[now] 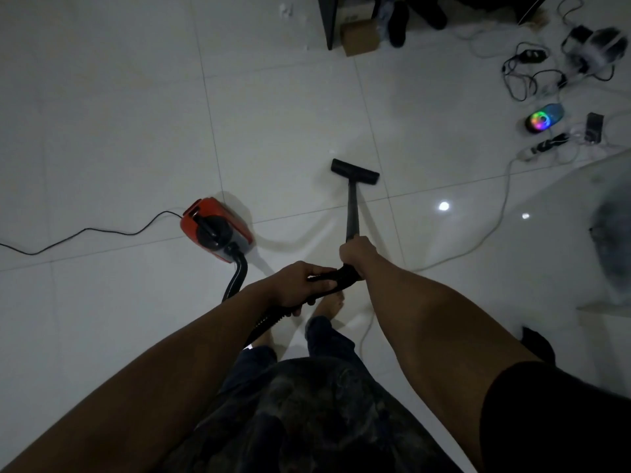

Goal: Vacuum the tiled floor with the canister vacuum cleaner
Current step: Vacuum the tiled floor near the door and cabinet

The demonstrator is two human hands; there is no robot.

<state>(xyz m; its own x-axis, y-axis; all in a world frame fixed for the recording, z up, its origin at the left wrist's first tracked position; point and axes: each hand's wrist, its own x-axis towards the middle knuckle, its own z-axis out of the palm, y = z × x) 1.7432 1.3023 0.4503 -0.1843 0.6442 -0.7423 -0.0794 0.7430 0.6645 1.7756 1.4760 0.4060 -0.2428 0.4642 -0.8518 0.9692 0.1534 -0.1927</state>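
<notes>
We look down in dim light on a person vacuuming a pale tiled floor [119, 114]. The right hand [356, 256], at frame centre, is clenched around the black wand [351, 213] near its lower end; the left hand [300, 285], just below and to the left, is wrapped round the black hose [239, 278] where it meets the wand, fingers curled under it. The wand runs up the frame to the floor head [355, 171], which sits flat on the tiles just right of a grout line, centre-right & slightly tilted.

The red canister vacuum cleaner [215, 227] stands on the floor at centre-left, beside a tile joint, w/ the hose leaving its near end and curving down to the left hand. Its black power cord [85, 230] trails off to the left edge.

Below the hands we see two bare feet [327, 305] and dark trouser legs on the tiles; a black sleeve [546, 414] fills the lower right.

Upper right: a tangle of black & white cables [526, 70], a small device glowing in rainbow colours [541, 119], and a power strip [549, 143] w/ a white cable [491, 230] snaking down towards centre. Top centre: a brown cardboard box [360, 37] next to a dark furniture leg [329, 22]. Two ceiling lights reflect as bright spots at mid-right.
</notes>
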